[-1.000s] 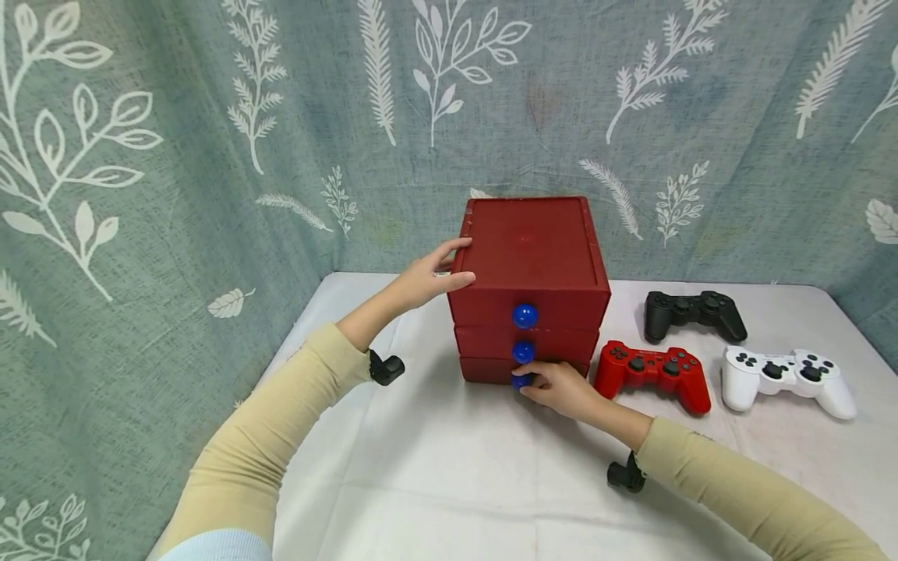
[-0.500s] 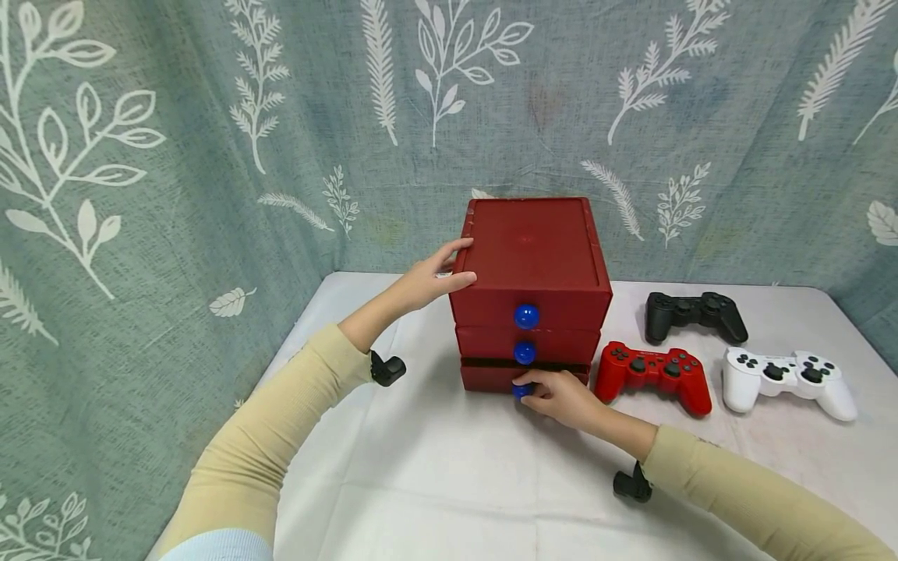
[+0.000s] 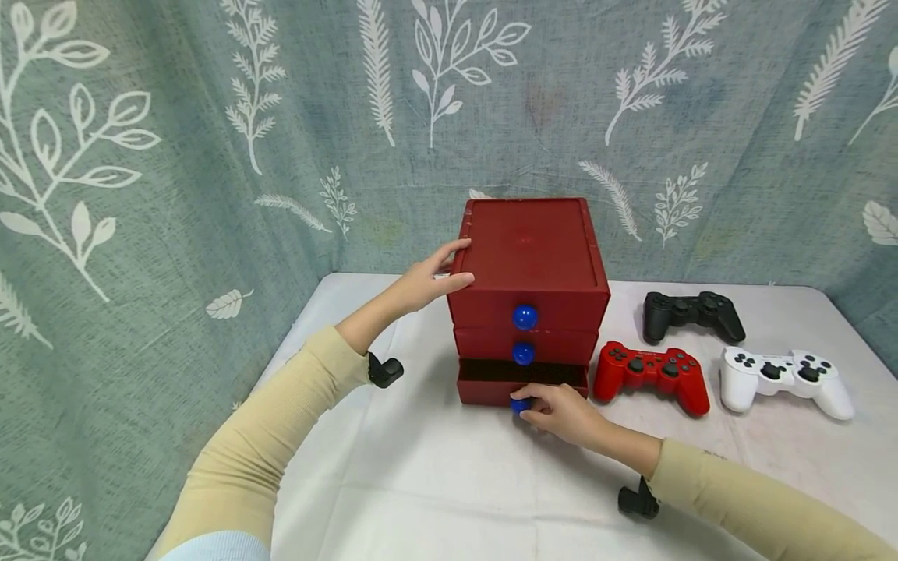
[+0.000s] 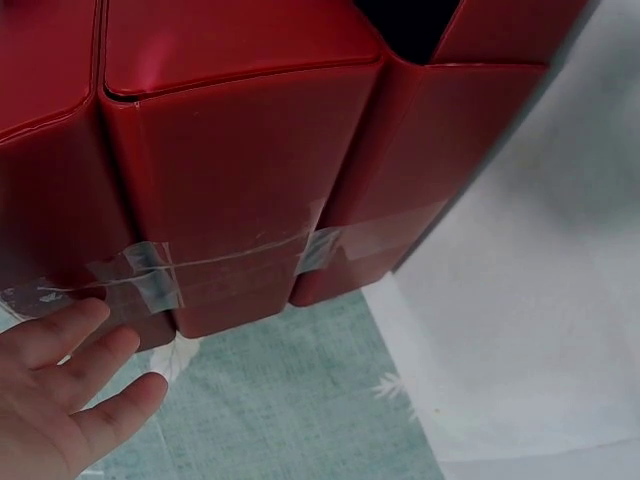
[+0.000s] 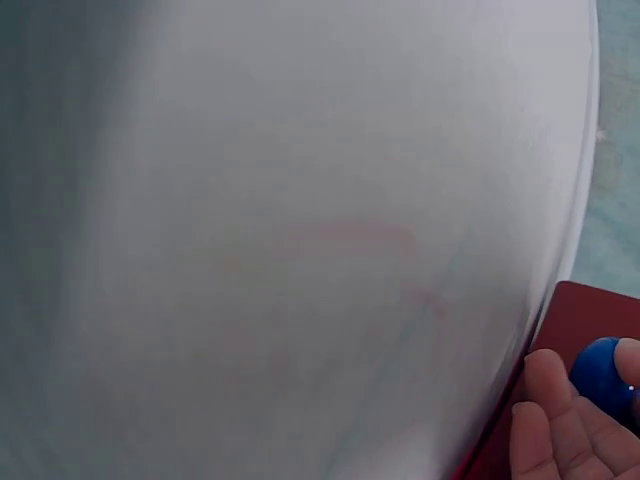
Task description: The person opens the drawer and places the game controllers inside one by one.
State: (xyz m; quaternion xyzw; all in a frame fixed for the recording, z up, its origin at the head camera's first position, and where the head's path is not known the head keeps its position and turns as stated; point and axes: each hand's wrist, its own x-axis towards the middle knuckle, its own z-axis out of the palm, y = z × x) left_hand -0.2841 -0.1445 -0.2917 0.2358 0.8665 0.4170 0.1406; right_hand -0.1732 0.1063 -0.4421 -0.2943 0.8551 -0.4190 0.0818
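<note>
A dark red box of three stacked drawers [image 3: 529,245] stands on the table, each front bearing a round blue knob. The bottom drawer [image 3: 484,393] is pulled partway out, and a dark gap shows behind its front. My right hand [image 3: 561,413] pinches the lowest blue knob [image 3: 519,405] between thumb and fingers; the right wrist view also shows this knob [image 5: 603,375] at the fingertips. My left hand [image 3: 424,282] rests against the left upper edge of the box, fingers spread. In the left wrist view clear tape [image 4: 150,275] runs along the box's side, near the left fingers [image 4: 120,405].
To the right of the box lie a black game controller [image 3: 691,314], a red one [image 3: 652,374] and a white one [image 3: 786,382]. A white cloth [image 3: 421,483] covers the table. Behind hangs a green curtain [image 3: 393,195] with white leaf prints.
The bottom drawer has slid out toward me, from closed to partly open, with my right hand on its knob. My left hand has stayed on the box.
</note>
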